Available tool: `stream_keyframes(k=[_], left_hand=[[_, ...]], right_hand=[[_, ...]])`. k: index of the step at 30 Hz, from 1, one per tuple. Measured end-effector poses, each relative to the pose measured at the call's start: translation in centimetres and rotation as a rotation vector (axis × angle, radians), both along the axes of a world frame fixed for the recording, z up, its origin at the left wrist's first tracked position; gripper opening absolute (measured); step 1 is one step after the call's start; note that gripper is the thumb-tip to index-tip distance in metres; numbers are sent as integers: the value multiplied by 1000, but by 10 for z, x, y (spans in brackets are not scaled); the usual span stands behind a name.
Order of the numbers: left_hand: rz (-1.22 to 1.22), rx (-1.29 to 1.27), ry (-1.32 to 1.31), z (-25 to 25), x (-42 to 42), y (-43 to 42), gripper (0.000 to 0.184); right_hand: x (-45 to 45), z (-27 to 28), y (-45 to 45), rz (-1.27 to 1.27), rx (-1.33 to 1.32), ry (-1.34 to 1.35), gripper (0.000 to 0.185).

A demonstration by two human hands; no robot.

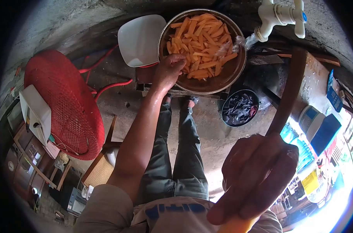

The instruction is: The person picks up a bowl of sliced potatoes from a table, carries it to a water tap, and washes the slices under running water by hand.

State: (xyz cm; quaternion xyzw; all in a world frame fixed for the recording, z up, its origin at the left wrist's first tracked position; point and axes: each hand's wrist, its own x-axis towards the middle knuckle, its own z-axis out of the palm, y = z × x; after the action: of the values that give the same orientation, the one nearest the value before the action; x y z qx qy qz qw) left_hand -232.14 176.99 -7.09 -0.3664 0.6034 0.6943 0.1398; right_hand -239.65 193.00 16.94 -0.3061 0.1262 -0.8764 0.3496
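My left hand (171, 70) reaches over the near left rim of a wide brown metal basin (238, 73). Its curled fingers are at the orange cut strips (201, 42) heaped inside; whether they grip a strip cannot be made out. From a white tap (275, 17), water pours onto the right side of the heap. Large and close to the camera, my right hand (258, 174) is closed round a long, flat, brown stick-like piece (289, 93) that points up and right. Something yellow-orange (238, 225) shows below that fist.
Left of the basin is a white square-shaped dish (141, 40). A red woven chair (63, 105) lies tilted at left with a white box (35, 114) against it. Below the basin's right side stands a dark bucket (240, 108) with dark contents. Packs of bottles (297, 143) sit at right.
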Motion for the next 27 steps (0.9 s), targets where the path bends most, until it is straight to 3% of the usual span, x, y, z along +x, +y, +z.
stream_keyframes(k=[4, 7, 10, 12, 13, 15, 16, 17, 18, 19, 21, 23, 25, 27], left_hand=[[-21, -119, 88, -13, -1, 2, 42], [104, -126, 38, -12, -10, 7, 44], [109, -251, 124, -25, -20, 8, 50], [165, -77, 326, -12, -38, 9, 55], [166, -77, 329, -23, -44, 7, 55], [-75, -321, 316, -56, -50, 5, 58], [-75, -321, 314, -63, -48, 13, 58], [-133, -650, 167, -65, -52, 25, 59], [-185, -979, 14, -66, -58, 29, 60], [-184, -981, 17, -62, -58, 29, 60], [-220, -869, 34, -52, -60, 26, 65], [-267, -795, 170, -67, -50, 9, 66], [-319, -706, 297, -75, -48, 1, 67], [-85, -426, 482, -77, -53, 1, 63]], right_hand=[[-3, -4, 1, 8, -36, 71, 21], [-6, 1, 9, 45, -39, 94, 22], [-16, 25, 17, 211, 262, 44, 25], [-9, 23, 9, 33, 336, -4, 6], [-6, 17, 12, 12, 344, -14, 8], [2, -3, 22, -74, 576, -53, 12], [3, -3, 22, -208, 978, -16, 13], [1, 0, 17, -253, 1372, -18, 16], [-9, -26, 12, -196, 1699, 75, 16], [-14, -59, 13, -210, 1889, 177, 14], [-9, -149, 38, -375, 1663, 237, 26], [-21, -181, 41, -460, 1529, 319, 29], [-39, -199, 44, -678, 1877, 405, 36], [-57, -251, 58, -660, 1942, 435, 39]])
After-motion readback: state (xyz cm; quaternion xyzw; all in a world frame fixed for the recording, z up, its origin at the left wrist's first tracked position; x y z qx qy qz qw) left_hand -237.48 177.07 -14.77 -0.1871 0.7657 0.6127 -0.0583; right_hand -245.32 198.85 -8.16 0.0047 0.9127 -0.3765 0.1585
